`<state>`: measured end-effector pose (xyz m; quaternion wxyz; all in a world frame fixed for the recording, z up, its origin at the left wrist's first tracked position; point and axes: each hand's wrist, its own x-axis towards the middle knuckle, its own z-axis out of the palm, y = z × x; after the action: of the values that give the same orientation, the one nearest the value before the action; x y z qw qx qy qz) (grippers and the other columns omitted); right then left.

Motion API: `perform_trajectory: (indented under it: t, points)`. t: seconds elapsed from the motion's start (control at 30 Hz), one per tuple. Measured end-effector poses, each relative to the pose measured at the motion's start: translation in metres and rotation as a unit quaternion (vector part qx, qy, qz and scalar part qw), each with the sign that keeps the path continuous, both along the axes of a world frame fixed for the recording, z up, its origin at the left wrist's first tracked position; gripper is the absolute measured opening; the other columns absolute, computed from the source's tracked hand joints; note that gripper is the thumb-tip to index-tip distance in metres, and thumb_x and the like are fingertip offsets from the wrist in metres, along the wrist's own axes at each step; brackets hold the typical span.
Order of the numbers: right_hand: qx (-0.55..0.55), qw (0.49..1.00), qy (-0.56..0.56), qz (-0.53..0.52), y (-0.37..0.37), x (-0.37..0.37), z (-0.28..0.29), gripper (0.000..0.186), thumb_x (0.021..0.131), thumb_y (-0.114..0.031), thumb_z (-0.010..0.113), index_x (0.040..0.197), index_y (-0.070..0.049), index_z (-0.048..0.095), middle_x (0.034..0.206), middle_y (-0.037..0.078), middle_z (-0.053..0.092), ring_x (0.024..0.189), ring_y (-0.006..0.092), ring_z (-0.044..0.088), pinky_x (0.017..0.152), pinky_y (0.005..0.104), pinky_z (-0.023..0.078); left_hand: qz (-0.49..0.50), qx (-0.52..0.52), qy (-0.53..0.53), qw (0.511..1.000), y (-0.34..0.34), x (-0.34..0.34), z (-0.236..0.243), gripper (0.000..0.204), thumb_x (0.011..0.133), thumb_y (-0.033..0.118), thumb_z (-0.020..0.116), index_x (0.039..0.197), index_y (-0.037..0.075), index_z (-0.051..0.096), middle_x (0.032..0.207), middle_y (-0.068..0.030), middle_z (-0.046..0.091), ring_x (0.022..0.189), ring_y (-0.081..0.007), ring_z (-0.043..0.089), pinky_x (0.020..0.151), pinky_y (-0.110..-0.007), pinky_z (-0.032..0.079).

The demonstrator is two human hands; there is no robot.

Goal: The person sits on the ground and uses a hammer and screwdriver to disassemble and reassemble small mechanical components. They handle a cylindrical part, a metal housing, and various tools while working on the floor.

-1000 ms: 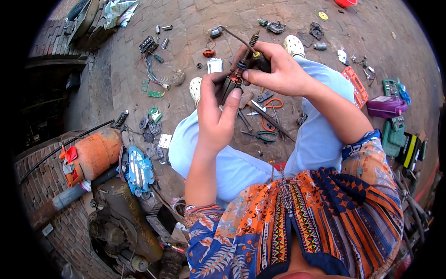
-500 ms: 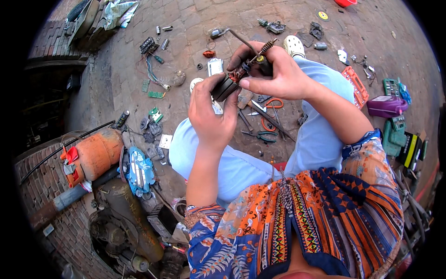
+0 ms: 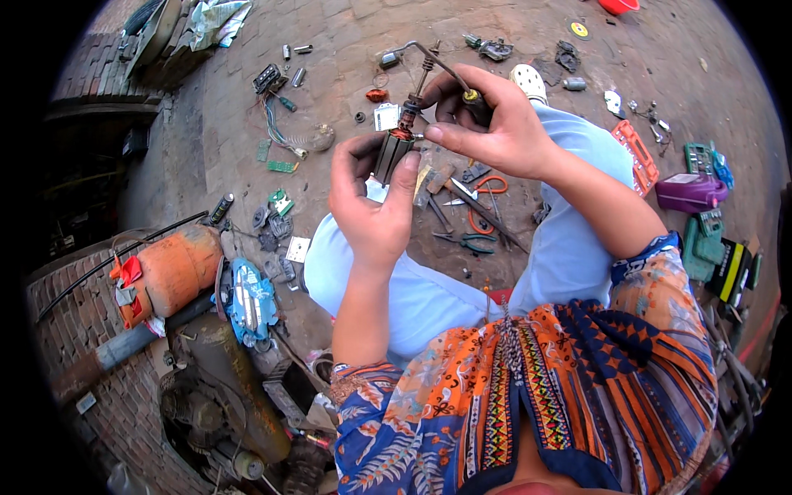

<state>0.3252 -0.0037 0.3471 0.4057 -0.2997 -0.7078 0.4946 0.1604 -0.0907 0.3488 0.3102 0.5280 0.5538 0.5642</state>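
Between the fingers and thumb of my left hand (image 3: 371, 194) is a motor armature (image 3: 392, 155), gripped by its dark laminated core. Its copper windings and commutator show above the core, and a thin shaft with a worm thread points up and away. My right hand (image 3: 499, 124) is closed around the black and yellow handle of a tool with a bent metal rod (image 3: 441, 63), which looks like a hooked screwdriver. My right thumb tip lies close beside the windings; whether it touches them I cannot tell.
On the brick ground between my legs lie a hammer (image 3: 487, 214), orange-handled scissors (image 3: 492, 185) and green-handled pliers (image 3: 476, 242). Wired motor parts (image 3: 268, 78) sit at far left, an orange gas cylinder (image 3: 177, 272) at left. A red tool case (image 3: 634, 155) and purple case (image 3: 691, 192) are at right.
My left hand has turned the armature more upright, so its shaft points up and away instead of to the right. My right hand has drawn slightly to the right, with the bent tool still in it.
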Motion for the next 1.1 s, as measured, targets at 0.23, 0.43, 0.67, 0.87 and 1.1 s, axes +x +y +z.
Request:
perform_trajectory:
  t: [0.23,0.43,0.67,0.87,1.1]
  points:
    - [0.123,0.984,0.082,-0.097,-0.004,-0.008,-0.012,0.057,0.067,-0.018,0.081,0.107,-0.004,0.044,0.077,0.003,0.058,0.059,0.0059,0.05,0.048,0.0193,0.039,0.003,-0.007,0.012,1.0,0.0,0.002,-0.001,0.03,0.078,0.009,0.071,0.1,-0.002,0.053,0.089,-0.0076,0.062,0.081,-0.0119,0.059,0.075,-0.025,0.047]
    - [0.199,0.971,0.07,-0.11,-0.004,-0.007,-0.017,0.058,0.067,-0.018,0.082,0.107,-0.004,0.042,0.083,0.005,0.06,0.065,0.0096,0.059,0.053,0.0217,0.047,0.0,-0.007,0.037,0.999,0.001,0.001,-0.001,0.03,0.075,0.007,0.072,0.099,-0.001,0.055,0.086,-0.0079,0.062,0.08,-0.0139,0.06,0.076,-0.027,0.048]
    - [0.268,0.953,0.063,-0.124,-0.007,-0.008,-0.018,0.053,0.067,-0.018,0.081,0.104,-0.004,0.046,0.081,0.006,0.061,0.062,0.0137,0.062,0.057,0.0245,0.051,0.013,0.056,0.119,0.991,0.002,0.004,0.0,0.032,0.071,0.005,0.072,0.098,-0.001,0.057,0.085,-0.0109,0.061,0.078,-0.0202,0.062,0.074,-0.029,0.048]
    - [0.291,0.951,0.003,-0.102,-0.006,-0.003,-0.013,0.035,0.063,-0.014,0.078,0.088,-0.005,0.055,0.076,0.006,0.062,0.06,0.018,0.063,0.054,0.0258,0.049,-0.003,0.063,0.192,0.979,0.002,-0.004,0.001,0.034,0.075,0.006,0.073,0.104,-0.002,0.057,0.09,-0.0076,0.061,0.085,-0.0136,0.061,0.077,-0.026,0.048]
    - [0.284,0.953,0.022,-0.104,-0.007,-0.006,-0.015,0.027,0.062,-0.009,0.075,0.08,-0.004,0.056,0.066,0.005,0.06,0.055,0.0197,0.06,0.051,0.0273,0.047,0.001,0.089,0.217,0.972,0.002,-0.005,0.005,0.034,0.071,0.003,0.074,0.101,-0.001,0.06,0.09,-0.0085,0.061,0.083,-0.0161,0.061,0.077,-0.027,0.048]
